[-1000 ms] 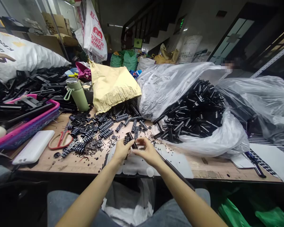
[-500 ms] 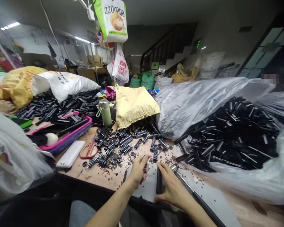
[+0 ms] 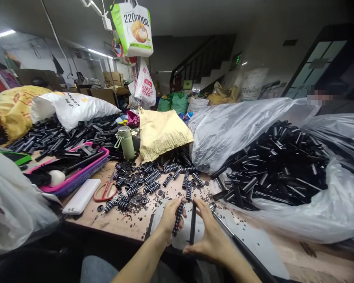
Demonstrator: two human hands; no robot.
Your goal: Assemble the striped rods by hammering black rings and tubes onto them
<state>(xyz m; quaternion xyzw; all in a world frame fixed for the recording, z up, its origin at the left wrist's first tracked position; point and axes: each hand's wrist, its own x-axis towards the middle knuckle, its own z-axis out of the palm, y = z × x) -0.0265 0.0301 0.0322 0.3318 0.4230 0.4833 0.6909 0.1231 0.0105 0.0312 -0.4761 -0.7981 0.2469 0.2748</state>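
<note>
My left hand [image 3: 170, 220] is closed around a black-and-white checkered roller [image 3: 177, 220], which slants lengthwise along the fingers. Just to its right, my right hand [image 3: 208, 232] spans a slim black plastic strip [image 3: 192, 224], fingertips at its far end and thumb near its close end. The roller and the strip are apart. Under both hands lies a pale grey sheet [image 3: 183, 237] on the table. Right of my right hand rests a hammer [image 3: 228, 228] with a metal head, its handle partly behind my forearm.
Several checkered rollers [image 3: 152, 177] and tiny dark rings [image 3: 165, 195] lie ahead. At left are orange scissors [image 3: 106, 191], a white phone-like slab [image 3: 81, 196], a pink-rimmed basket [image 3: 106, 151] and a green flask [image 3: 125, 143]. A plastic sack [image 3: 233, 133] spills black parts [image 3: 271, 169] at right.
The view has swung slightly right. My left hand has turned, showing more of the roller. The strip in my right hand now shows a narrower side. A person's hand at far left has gone from view.
</note>
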